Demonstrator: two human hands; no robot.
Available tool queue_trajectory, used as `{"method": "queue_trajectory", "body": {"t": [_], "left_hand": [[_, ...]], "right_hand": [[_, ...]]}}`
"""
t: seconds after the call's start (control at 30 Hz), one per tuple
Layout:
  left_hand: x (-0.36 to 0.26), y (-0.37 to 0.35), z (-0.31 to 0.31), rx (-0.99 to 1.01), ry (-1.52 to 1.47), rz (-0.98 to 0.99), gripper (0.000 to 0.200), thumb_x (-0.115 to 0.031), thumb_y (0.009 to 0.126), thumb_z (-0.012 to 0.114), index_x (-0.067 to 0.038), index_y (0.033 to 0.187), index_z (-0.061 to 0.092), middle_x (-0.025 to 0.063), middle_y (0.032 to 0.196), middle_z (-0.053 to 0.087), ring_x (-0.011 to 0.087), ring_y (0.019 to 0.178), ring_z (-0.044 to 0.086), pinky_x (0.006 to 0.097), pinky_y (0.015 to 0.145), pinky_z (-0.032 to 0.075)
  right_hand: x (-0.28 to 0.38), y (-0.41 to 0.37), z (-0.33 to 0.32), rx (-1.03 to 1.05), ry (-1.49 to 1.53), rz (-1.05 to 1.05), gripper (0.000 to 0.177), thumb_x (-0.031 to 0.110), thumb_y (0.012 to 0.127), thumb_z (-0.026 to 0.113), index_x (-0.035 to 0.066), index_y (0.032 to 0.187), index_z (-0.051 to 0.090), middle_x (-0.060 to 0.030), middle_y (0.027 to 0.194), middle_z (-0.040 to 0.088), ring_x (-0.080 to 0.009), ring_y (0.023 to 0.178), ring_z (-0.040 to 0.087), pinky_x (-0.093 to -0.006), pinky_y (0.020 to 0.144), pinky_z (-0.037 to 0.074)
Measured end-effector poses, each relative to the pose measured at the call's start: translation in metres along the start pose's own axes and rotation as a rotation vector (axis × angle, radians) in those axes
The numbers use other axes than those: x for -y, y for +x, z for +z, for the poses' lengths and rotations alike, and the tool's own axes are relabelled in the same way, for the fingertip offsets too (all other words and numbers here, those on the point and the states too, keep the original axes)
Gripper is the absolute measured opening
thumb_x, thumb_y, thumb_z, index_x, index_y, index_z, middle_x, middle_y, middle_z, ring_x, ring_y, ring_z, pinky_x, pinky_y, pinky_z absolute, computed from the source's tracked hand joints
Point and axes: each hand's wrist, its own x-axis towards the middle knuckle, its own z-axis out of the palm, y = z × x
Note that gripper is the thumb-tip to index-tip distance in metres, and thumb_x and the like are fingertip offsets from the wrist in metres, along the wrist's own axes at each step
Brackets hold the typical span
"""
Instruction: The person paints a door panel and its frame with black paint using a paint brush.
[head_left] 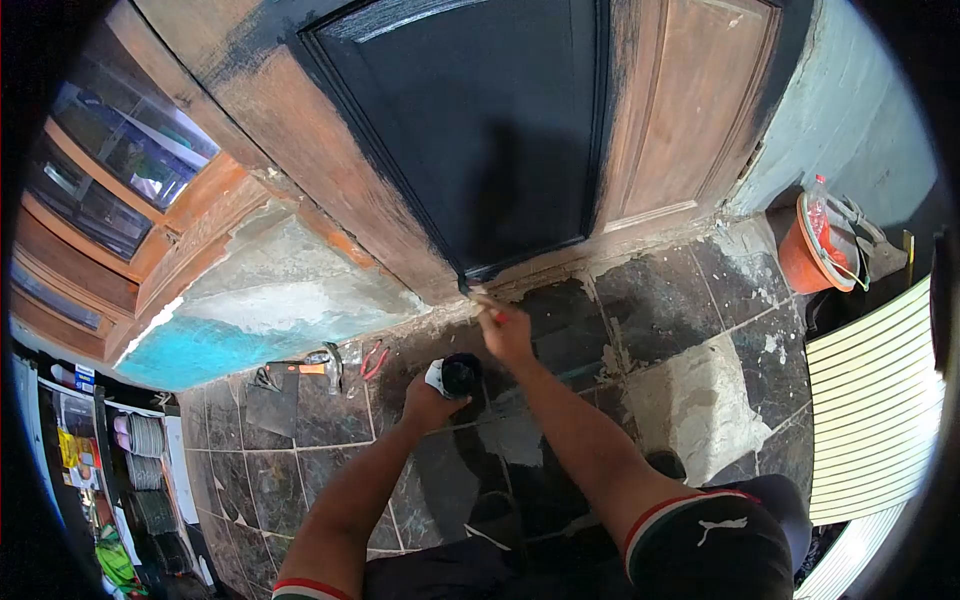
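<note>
My right hand [508,335] is closed around a paintbrush [478,296], whose bristles touch the lower left corner of a door panel. That wooden door [460,130] has a black-painted middle panel, with bare brown wood on both sides. In my left hand [432,405] is a small paint can [459,376] with a white label, held over the floor below the brush. Its inside looks black. My fingers wrap the can's side, partly hidden by it.
A hammer [332,368] and red-handled pliers [375,360] lie on the tiled floor by the left wall. An orange bucket [808,255] holding a bottle and tools stands at right. Ribbed pale panels [872,400] are at lower right, a stocked shelf [140,470] at lower left.
</note>
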Motion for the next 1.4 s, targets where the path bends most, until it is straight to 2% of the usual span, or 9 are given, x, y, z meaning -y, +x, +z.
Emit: {"method": "queue_trajectory", "body": {"t": [0.07, 0.3, 0.6, 0.73, 0.8, 0.9, 1.13, 1.23, 1.4], "left_hand": [[-0.001, 0.0, 0.001, -0.023, -0.038, 0.014, 0.077, -0.032, 0.073, 0.099, -0.01, 0.138, 0.064, 0.0166, 0.128, 0.074, 0.038, 0.122, 0.071, 0.0484, 0.104, 0.056], [0.002, -0.005, 0.002, -0.04, -0.076, 0.044, 0.077, -0.035, 0.073, 0.098, -0.012, 0.139, 0.066, 0.0174, 0.126, 0.075, 0.0398, 0.12, 0.071, 0.0491, 0.101, 0.057], [0.011, 0.0, 0.009, -0.035, -0.012, 0.047, 0.079, -0.036, 0.073, 0.098, -0.011, 0.141, 0.065, 0.0177, 0.127, 0.074, 0.0412, 0.12, 0.071, 0.0497, 0.102, 0.057], [0.0, 0.002, 0.004, -0.006, -0.039, 0.048, 0.078, -0.035, 0.073, 0.098, -0.01, 0.14, 0.066, 0.0174, 0.127, 0.075, 0.0403, 0.12, 0.071, 0.0491, 0.102, 0.057], [-0.006, 0.0, 0.002, 0.002, -0.111, 0.045, 0.076, -0.034, 0.073, 0.098, -0.01, 0.138, 0.067, 0.0172, 0.127, 0.075, 0.0399, 0.119, 0.072, 0.049, 0.103, 0.057], [-0.012, -0.001, 0.002, -0.012, -0.123, 0.054, 0.073, -0.031, 0.073, 0.098, -0.01, 0.136, 0.068, 0.0167, 0.125, 0.076, 0.0395, 0.118, 0.072, 0.0488, 0.103, 0.057], [-0.01, 0.002, 0.006, 0.038, -0.06, 0.02, 0.076, -0.029, 0.073, 0.1, -0.01, 0.137, 0.063, 0.0129, 0.126, 0.075, 0.0345, 0.121, 0.072, 0.0467, 0.105, 0.056], [-0.009, 0.007, 0.01, 0.002, -0.065, 0.068, 0.075, -0.028, 0.073, 0.1, -0.01, 0.137, 0.064, 0.0124, 0.127, 0.075, 0.0339, 0.121, 0.072, 0.0465, 0.104, 0.056], [-0.018, 0.01, 0.008, 0.032, -0.081, 0.038, 0.076, -0.028, 0.073, 0.1, -0.01, 0.138, 0.063, 0.0127, 0.128, 0.075, 0.0338, 0.121, 0.072, 0.0466, 0.104, 0.057]], "right_hand": [[-0.001, 0.01, -0.038, 0.014, -0.015, 0.323, 0.026, 0.013, 0.101, 0.069, 0.007, 0.124, 0.079, -0.0197, 0.11, 0.08, -0.0326, 0.094, 0.078, -0.0449, 0.086, 0.06], [-0.04, 0.026, -0.1, -0.757, -0.072, 0.107, 0.033, 0.023, 0.107, 0.069, 0.009, 0.136, 0.076, -0.0172, 0.121, 0.08, -0.0309, 0.106, 0.077, -0.0423, 0.093, 0.058], [-0.01, 0.007, -0.026, -0.004, 0.041, 0.114, 0.033, 0.026, 0.102, 0.076, 0.007, 0.129, 0.079, -0.019, 0.115, 0.08, -0.035, 0.107, 0.077, -0.0442, 0.088, 0.059], [-0.034, 0.036, -0.102, -0.284, -0.08, 0.306, 0.033, 0.025, 0.105, 0.073, 0.007, 0.132, 0.078, -0.0149, 0.099, 0.081, -0.024, 0.083, 0.072, -0.0379, 0.079, 0.056], [-0.052, 0.049, -0.125, -0.548, -0.07, 0.025, 0.036, 0.03, 0.107, 0.071, 0.008, 0.135, 0.077, -0.0146, 0.095, 0.08, -0.0243, 0.081, 0.072, -0.0392, 0.076, 0.056], [-0.012, 0.043, -0.13, -0.667, 0.102, 0.324, 0.035, 0.023, 0.107, 0.07, 0.001, 0.134, 0.076, -0.0188, 0.108, 0.081, -0.0255, 0.097, 0.078, -0.0385, 0.084, 0.058], [-0.008, 0.005, -0.022, -0.027, 0.007, 0.03, 0.034, 0.019, 0.102, 0.071, 0.007, 0.133, 0.077, -0.0192, 0.097, 0.08, -0.0306, 0.082, 0.075, -0.0408, 0.076, 0.057], [0.016, 0.009, -0.044, 0.049, -0.114, 0.26, 0.031, 0.016, 0.102, 0.07, 0.007, 0.13, 0.079, -0.0206, 0.105, 0.081, -0.0289, 0.089, 0.076, -0.0407, 0.082, 0.058], [-0.05, 0.043, -0.112, -0.597, 0.013, 0.268, 0.035, 0.025, 0.106, 0.072, 0.003, 0.133, 0.077, -0.017, 0.094, 0.078, -0.0231, 0.08, 0.07, -0.039, 0.077, 0.056]]}}
